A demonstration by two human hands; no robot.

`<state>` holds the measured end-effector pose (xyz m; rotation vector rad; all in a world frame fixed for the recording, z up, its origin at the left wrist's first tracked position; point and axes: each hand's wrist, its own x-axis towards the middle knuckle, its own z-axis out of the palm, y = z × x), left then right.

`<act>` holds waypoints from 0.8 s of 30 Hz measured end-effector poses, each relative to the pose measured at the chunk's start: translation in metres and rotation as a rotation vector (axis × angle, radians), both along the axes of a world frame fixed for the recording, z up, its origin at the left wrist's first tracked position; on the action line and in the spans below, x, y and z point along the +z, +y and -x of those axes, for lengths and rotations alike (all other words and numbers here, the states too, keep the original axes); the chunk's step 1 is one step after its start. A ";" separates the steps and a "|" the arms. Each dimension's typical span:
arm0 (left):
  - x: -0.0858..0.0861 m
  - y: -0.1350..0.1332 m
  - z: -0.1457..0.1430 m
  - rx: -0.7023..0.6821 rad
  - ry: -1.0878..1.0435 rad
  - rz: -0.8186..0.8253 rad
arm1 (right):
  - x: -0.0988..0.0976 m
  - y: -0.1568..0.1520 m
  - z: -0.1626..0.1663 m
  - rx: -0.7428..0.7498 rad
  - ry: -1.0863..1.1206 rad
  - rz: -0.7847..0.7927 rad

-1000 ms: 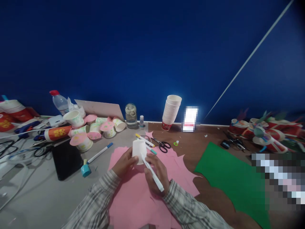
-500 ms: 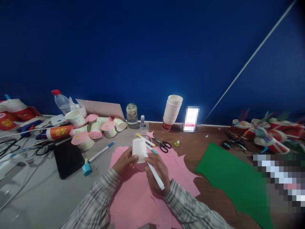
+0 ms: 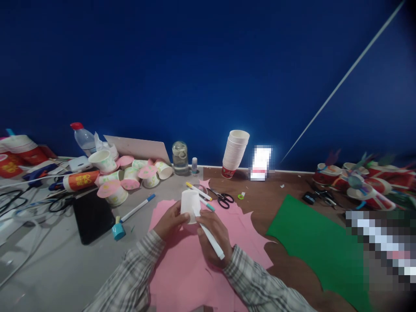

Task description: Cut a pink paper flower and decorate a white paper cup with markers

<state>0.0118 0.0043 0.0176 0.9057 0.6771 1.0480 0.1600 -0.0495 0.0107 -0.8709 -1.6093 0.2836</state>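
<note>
A white paper cup (image 3: 190, 203) is gripped in my left hand (image 3: 170, 221), thumb across its near side. Held like a pen, a white marker (image 3: 212, 242) sits in the closed fingers of my right hand (image 3: 216, 234). Its front end reaches the side of the cup; the tip itself is too small to make out. Both hands are above pink paper sheets (image 3: 182, 273). Just beyond the cup lie a yellow-capped marker (image 3: 199, 191), a teal-capped marker (image 3: 208, 204) and black-handled scissors (image 3: 225, 200).
Decorated paper cups (image 3: 112, 192) crowd the left, near a black tablet-like slab (image 3: 94, 216) and a blue-capped marker (image 3: 138, 208). At the back stand a water bottle (image 3: 180, 158) and a tall stack of cups (image 3: 235, 149). Green paper (image 3: 312, 242) lies to the right.
The front end of the marker has shifted slightly left across the cup's side. Both hands otherwise stay nearly in place, still holding the same things.
</note>
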 end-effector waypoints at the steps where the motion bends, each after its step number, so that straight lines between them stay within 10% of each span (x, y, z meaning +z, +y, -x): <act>1: -0.001 0.000 0.000 -0.002 0.015 -0.008 | 0.000 0.000 0.000 0.004 -0.003 -0.004; 24: -0.005 0.000 0.001 -0.023 0.015 -0.017 | -0.001 0.001 0.000 -0.012 -0.018 0.007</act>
